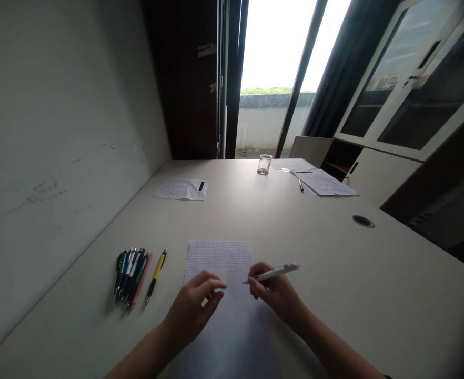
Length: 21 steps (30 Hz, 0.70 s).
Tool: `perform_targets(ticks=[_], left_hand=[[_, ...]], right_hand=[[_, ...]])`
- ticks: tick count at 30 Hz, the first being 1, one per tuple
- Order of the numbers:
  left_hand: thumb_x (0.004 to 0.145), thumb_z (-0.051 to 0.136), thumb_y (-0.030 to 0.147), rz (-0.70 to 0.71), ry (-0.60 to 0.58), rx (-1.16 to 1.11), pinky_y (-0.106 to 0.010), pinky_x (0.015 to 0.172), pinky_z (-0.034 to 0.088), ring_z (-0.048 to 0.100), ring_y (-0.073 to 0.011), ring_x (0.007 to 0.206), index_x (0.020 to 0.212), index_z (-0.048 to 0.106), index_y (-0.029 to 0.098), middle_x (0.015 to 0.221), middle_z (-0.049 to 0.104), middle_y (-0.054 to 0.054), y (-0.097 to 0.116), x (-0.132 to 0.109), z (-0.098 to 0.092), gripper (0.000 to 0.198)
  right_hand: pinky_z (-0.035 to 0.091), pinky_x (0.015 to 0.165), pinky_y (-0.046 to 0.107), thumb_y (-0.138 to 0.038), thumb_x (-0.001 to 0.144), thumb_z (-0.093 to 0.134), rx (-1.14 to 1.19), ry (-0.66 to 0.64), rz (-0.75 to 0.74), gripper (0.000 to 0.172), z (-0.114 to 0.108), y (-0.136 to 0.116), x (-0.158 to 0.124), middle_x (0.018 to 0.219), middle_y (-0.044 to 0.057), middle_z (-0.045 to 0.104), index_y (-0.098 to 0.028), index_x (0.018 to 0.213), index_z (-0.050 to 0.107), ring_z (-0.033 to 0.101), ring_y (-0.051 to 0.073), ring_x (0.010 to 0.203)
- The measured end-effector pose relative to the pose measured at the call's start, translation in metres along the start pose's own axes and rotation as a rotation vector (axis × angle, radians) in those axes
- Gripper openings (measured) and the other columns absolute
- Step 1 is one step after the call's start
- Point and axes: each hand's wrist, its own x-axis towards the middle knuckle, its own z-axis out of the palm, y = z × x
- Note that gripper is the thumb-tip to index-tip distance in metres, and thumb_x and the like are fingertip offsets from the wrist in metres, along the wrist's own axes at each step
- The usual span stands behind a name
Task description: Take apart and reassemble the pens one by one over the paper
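A handwritten sheet of paper lies on the pale desk in front of me. My right hand grips a white pen, its tip down on the sheet near the middle of the page. My left hand rests on the paper's left part, with its fingers curled and pressed together and nothing visible inside them. Left of the sheet lies a row of several pens, with a yellow pen a little apart from them.
A folded paper lies at the far left near the wall. At the back stand a glass jar and more sheets with a pen. A cable grommet is at right. Cabinets stand beyond the desk's right edge.
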Motion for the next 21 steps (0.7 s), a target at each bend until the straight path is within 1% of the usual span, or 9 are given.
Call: perform_targets(ticks=[2,3,6,8,10,12,15,21], left_hand=[[0.096,0.052,0.014,0.141,-0.142,0.201,-0.034,0.078,0.058,0.07,-0.0209,0.09,0.111,0.067,0.023,0.105,0.071,-0.009,-0.003,0.003,0.002,0.023],[0.096,0.051,0.013,0.2,-0.191,0.272,-0.035,0.079,0.058,0.071,-0.0216,0.091,0.114,0.066,0.023,0.107,0.072,-0.009,-0.004,0.005,0.004,0.025],[0.094,0.051,0.013,0.294,-0.268,0.371,-0.037,0.079,0.06,0.073,-0.0228,0.092,0.122,0.063,0.022,0.116,0.072,-0.01,-0.004,0.01,0.011,0.032],[0.093,0.051,0.014,0.3,-0.289,0.402,-0.039,0.079,0.061,0.074,-0.024,0.093,0.127,0.061,0.021,0.123,0.07,-0.012,-0.004,0.013,0.016,0.036],[0.092,0.051,0.013,0.289,-0.319,0.437,-0.041,0.079,0.062,0.073,-0.0258,0.096,0.129,0.059,0.02,0.129,0.067,-0.013,-0.007,0.015,0.02,0.039],[0.091,0.05,0.012,0.279,-0.339,0.459,-0.042,0.08,0.062,0.073,-0.0268,0.098,0.13,0.059,0.018,0.132,0.066,-0.013,-0.011,0.015,0.022,0.04],[0.09,0.05,0.012,0.272,-0.333,0.461,-0.042,0.082,0.062,0.073,-0.0272,0.099,0.13,0.058,0.017,0.133,0.065,-0.014,-0.015,0.014,0.025,0.041],[0.087,0.052,0.01,0.249,-0.301,0.435,-0.042,0.088,0.061,0.069,-0.0282,0.109,0.134,0.055,0.013,0.135,0.063,-0.017,-0.016,0.013,0.027,0.047]], right_hand=[[0.045,0.05,0.023,-0.043,0.091,0.062,0.069,0.008,0.037,0.025,-0.009,0.005,0.006,0.064,-0.001,0.061,-0.019,0.086,0.055,0.056,0.013,0.054],[0.046,0.049,0.023,-0.046,0.091,0.062,0.095,0.004,0.053,0.028,-0.012,0.007,0.009,0.065,-0.001,0.061,-0.019,0.086,0.055,0.057,0.013,0.055],[0.049,0.051,0.024,-0.05,0.093,0.057,0.131,-0.026,0.097,0.033,-0.012,0.011,0.017,0.064,-0.001,0.062,-0.019,0.083,0.056,0.059,0.014,0.055],[0.049,0.052,0.025,-0.048,0.094,0.056,0.102,-0.043,0.117,0.031,-0.009,0.011,0.021,0.063,-0.001,0.063,-0.019,0.083,0.057,0.059,0.014,0.054],[0.05,0.055,0.025,-0.042,0.091,0.06,0.018,-0.059,0.118,0.025,-0.005,0.01,0.026,0.065,0.0,0.067,-0.019,0.082,0.058,0.06,0.014,0.055],[0.048,0.056,0.024,-0.036,0.088,0.063,-0.076,-0.056,0.131,0.021,-0.002,0.01,0.031,0.063,0.0,0.068,-0.02,0.075,0.058,0.06,0.014,0.054],[0.045,0.051,0.023,-0.035,0.087,0.06,-0.097,-0.056,0.189,0.025,0.003,0.012,0.038,0.057,-0.001,0.066,-0.021,0.067,0.054,0.058,0.014,0.05],[0.041,0.045,0.022,-0.041,0.09,0.054,-0.047,-0.07,0.27,0.031,0.009,0.019,0.042,0.052,-0.004,0.06,-0.023,0.065,0.047,0.052,0.012,0.043]])
